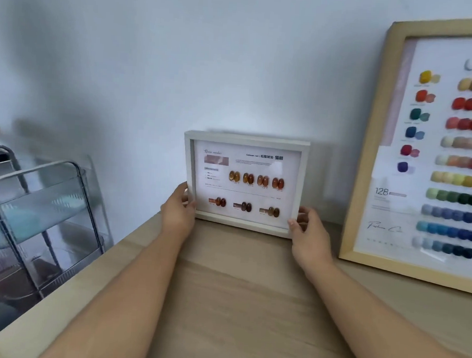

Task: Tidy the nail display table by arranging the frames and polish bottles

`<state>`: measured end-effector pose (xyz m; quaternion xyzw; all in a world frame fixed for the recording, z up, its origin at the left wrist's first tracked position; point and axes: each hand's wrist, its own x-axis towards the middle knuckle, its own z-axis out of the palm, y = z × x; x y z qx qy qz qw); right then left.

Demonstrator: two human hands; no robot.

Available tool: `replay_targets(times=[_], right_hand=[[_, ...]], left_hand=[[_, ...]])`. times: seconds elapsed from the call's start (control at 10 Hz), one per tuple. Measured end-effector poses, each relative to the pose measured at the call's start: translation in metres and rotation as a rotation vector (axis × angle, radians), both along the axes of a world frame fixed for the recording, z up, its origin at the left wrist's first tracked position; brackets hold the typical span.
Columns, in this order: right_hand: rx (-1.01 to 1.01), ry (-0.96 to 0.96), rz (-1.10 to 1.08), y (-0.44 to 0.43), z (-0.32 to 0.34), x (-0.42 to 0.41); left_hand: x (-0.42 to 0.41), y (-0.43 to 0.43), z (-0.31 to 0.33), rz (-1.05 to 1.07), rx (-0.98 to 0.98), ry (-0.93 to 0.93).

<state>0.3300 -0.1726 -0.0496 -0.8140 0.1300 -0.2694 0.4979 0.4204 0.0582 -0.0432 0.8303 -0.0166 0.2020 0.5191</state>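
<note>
Small white frame (246, 165) of amber nail samples stands upright at far side of bench (237, 288), near wall; left hand (177, 211) and right hand (307, 234) each grip a lower corner, likely steadying and squaring it beside large wooden frame (367, 158) at right

Both forearms bare, stretched forward, converging slightly. Left grip (177, 209) clasps white frame (247, 138) at lower left corner, thumb in front. Right grip (307, 232) pinches lower right corner likewise.

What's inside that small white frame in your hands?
Inside the white frame, a printed card carries amber and brown nail samples: four pairs above, three groups below. The left hand and right hand grip its lower corners, hiding the edges there.
</note>
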Motion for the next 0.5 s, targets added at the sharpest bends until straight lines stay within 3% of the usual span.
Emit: replay_targets(times=[0.5], right_hand=[[-0.006, -0.011, 0.064, 0.011, 0.005, -0.026]], left_hand=[[-0.018, 0.012, 0.013, -0.096, -0.055, 0.095]])
